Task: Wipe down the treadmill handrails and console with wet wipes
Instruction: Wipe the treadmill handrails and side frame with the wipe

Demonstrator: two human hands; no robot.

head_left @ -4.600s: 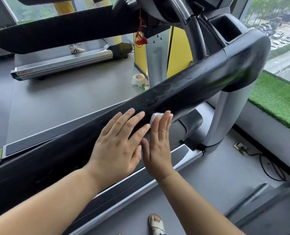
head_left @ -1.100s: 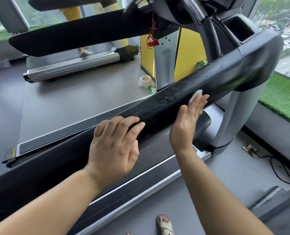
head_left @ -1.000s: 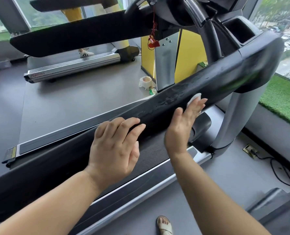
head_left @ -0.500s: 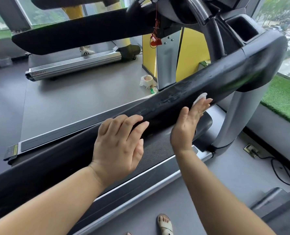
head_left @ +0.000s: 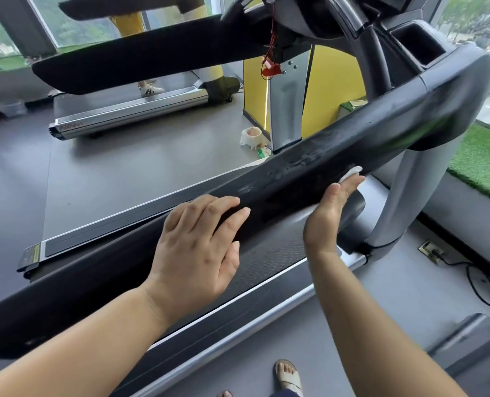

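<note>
A wide black handrail runs from lower left up to the console's corner at upper right; its upper stretch shows wet streaks. My right hand presses a white wet wipe against the rail's near side with straight fingers; only the wipe's tip shows past my fingertips. My left hand rests flat on the rail lower down, fingers spread over its top. The far handrail crosses the top of the view, and the console's cup pocket sits at upper right.
A red safety clip hangs on a cord from the console. A grey upright supports the rail at right. The belt lies below. A white tape roll sits on the floor. A cable and socket lie right. My sandalled foot is below.
My right hand slid the wipe along the handrail from beside my left hand up toward the console end, with small back-and-forth strokes there. My left hand stayed resting on the rail.
</note>
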